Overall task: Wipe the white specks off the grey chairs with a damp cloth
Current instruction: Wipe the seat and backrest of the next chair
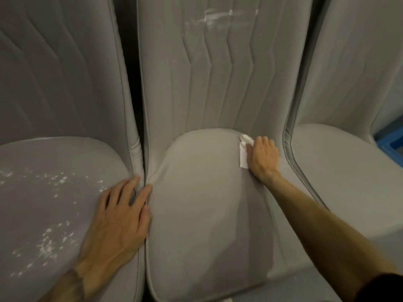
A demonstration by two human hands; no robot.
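Blue frame (pixel 390 144) at right edge

Three chairs are set side by side. On the seat of the left chair (pixel 43 192), specks (pixel 50 243) are scattered. The left hand (pixel 117 223) is laid flat across the gap between the left and middle chair (pixel 202 192). At the back right of the middle seat, a cloth (pixel 243 153) is pressed under the right hand (pixel 262 158). The right chair (pixel 340 166) is placed just beside.

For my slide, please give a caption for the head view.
Right hand wipes the middle seat with a cloth; left hand rests beside specks.
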